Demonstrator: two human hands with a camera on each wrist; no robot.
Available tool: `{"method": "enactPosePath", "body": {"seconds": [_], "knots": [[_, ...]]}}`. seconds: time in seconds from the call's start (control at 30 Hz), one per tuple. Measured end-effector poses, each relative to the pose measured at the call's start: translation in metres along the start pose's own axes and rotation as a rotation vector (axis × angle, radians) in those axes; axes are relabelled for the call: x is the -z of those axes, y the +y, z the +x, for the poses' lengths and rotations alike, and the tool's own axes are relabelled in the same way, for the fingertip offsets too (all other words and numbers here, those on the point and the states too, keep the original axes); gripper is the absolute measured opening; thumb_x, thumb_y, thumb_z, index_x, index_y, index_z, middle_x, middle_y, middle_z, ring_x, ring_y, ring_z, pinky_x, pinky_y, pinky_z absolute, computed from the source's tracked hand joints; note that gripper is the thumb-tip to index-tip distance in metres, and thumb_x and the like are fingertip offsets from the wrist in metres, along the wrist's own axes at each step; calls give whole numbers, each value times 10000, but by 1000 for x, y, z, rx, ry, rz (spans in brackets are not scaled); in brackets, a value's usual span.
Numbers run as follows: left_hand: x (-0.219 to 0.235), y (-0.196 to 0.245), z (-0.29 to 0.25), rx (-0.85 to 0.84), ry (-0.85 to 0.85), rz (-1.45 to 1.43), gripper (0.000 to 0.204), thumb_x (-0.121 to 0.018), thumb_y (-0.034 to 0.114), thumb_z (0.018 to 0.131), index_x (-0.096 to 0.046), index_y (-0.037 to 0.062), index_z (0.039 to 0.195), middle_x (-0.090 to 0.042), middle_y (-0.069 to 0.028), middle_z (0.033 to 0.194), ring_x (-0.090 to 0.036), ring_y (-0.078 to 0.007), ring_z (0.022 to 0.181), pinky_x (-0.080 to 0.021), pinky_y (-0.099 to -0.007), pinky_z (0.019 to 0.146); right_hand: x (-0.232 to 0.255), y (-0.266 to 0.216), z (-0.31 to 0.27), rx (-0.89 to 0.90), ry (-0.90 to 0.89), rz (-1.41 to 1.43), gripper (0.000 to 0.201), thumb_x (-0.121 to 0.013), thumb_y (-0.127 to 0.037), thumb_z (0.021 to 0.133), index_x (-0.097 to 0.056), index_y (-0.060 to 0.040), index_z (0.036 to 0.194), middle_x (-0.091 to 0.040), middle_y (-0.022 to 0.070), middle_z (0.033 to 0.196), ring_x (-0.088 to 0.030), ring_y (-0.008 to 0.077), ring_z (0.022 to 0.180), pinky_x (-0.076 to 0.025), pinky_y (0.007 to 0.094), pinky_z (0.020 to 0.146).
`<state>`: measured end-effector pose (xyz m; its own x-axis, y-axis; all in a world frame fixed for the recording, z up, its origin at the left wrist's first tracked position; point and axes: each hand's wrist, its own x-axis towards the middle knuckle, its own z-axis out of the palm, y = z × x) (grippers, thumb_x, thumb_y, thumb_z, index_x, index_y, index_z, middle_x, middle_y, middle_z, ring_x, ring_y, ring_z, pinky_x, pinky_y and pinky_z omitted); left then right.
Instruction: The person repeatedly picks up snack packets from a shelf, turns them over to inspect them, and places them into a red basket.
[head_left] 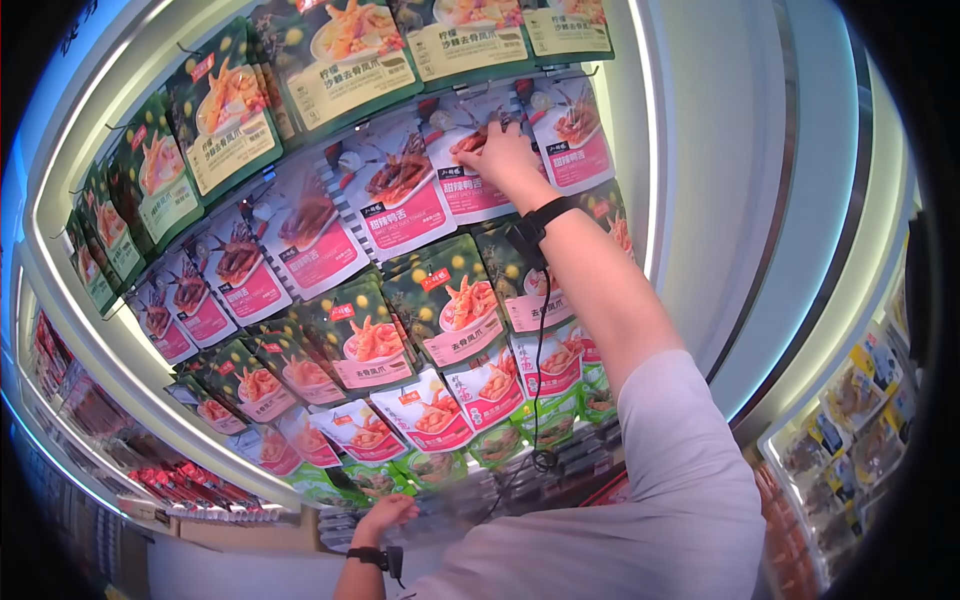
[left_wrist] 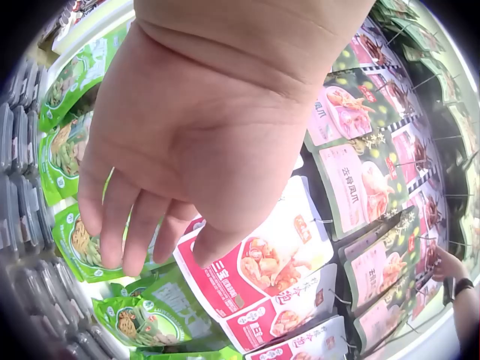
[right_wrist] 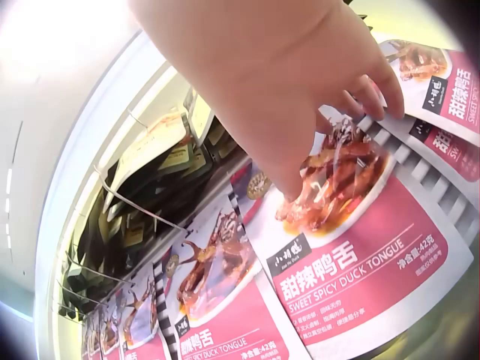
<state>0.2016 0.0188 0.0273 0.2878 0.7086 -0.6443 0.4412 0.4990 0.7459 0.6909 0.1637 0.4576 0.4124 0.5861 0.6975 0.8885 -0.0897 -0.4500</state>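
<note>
My right hand (head_left: pixel 503 162) reaches to a pink and white duck tongue pouch (head_left: pixel 470 190) in the second row from the top. Seen from the right wrist, the thumb of the right hand (right_wrist: pixel 300 97) lies against the front of the pouch (right_wrist: pixel 360 262), with the other fingers spread toward its side edge; no firm grip is visible. Low in the head view, my left hand (head_left: pixel 390 512) is near the bottom green pouches. Up close in the left wrist view, the left hand (left_wrist: pixel 195 135) has loose, slightly bent fingers and holds nothing, in front of a red and white pouch (left_wrist: pixel 262 262).
Green and yellow pouches (head_left: pixel 345 60) hang on hooks above, and dark green ones (head_left: pixel 450 300) below. Stacked trays (left_wrist: pixel 22 135) stand beside the lowest row. A lit frame edge (head_left: pixel 655 130) borders the display at the right, with another product shelf (head_left: pixel 850 430) beyond.
</note>
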Motion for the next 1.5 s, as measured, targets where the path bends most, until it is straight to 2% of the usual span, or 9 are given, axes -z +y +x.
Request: {"method": "enactPosePath", "body": {"seconds": [0.03,0.07,0.23,0.37,0.5,0.73,0.8,1.07,1.5], "knots": [[-2,0,2,-6,-2,2,205,-538,226,888,-583,64,1006,-657,-51,929,-629,-127,771,-480,-254,631,11,2,0,-1,-119,-3,794,-624,-572,703,-428,-25,1244,-372,273,1317,-441,427,1150,-434,449,886],[-4,0,4,-6,-7,26,215,-535,229,889,-583,61,1014,-657,-52,935,-629,-131,772,-480,-260,632,13,11,3,34,-3,-19,645,-630,-515,716,-533,-8,1104,-488,239,1210,-496,397,1097,-460,449,843],[-6,-4,-3,-4,-45,46,274,-526,289,903,-568,67,1059,-658,-61,984,-634,-142,851,-488,-284,730,52,69,28,-140,74,-63,501,-639,-396,719,-592,2,1020,-559,238,1054,-570,383,985,-480,429,816],[-5,-8,-13,44,4,-7,254,-548,262,879,-587,48,1009,-656,-67,943,-628,-149,804,-493,-275,667,56,126,60,-332,43,4,680,-668,-441,684,-483,-46,1207,-484,197,1189,-499,371,1100,-464,450,862],[-3,-6,-16,67,40,-17,250,-547,275,876,-584,66,1008,-660,-56,924,-627,-138,801,-485,-266,665,36,174,85,-198,156,344,816,-678,-503,664,-430,68,1191,-572,242,1098,-584,353,988,-470,383,839],[-17,-6,-18,66,46,19,251,-528,277,883,-575,70,1015,-662,-58,921,-628,-137,785,-478,-277,682,7,213,97,-224,45,375,532,-612,-430,796,-593,56,1011,-647,127,753,-616,179,684,-473,281,657],[-20,-6,-16,46,45,7,242,-529,266,886,-573,63,1011,-660,-61,926,-628,-142,785,-479,-277,679,5,227,98,-263,6,519,495,-620,-417,793,-604,43,973,-645,137,806,-615,198,737,-473,302,683],[-30,-6,-28,65,77,-31,252,-531,266,894,-582,62,1032,-664,-62,925,-636,-149,794,-473,-273,678,20,218,76,-362,-152,1090,276,-518,-219,898,-587,-23,1080,-608,35,882,-558,126,733,-432,249,642],[-37,-9,-23,72,105,-16,251,-544,270,880,-586,59,1011,-662,-48,910,-628,-135,781,-472,-261,637,9,223,90,-286,-10,997,254,-536,-174,889,-600,45,1000,-630,74,880,-574,141,778,-453,274,698]]}}
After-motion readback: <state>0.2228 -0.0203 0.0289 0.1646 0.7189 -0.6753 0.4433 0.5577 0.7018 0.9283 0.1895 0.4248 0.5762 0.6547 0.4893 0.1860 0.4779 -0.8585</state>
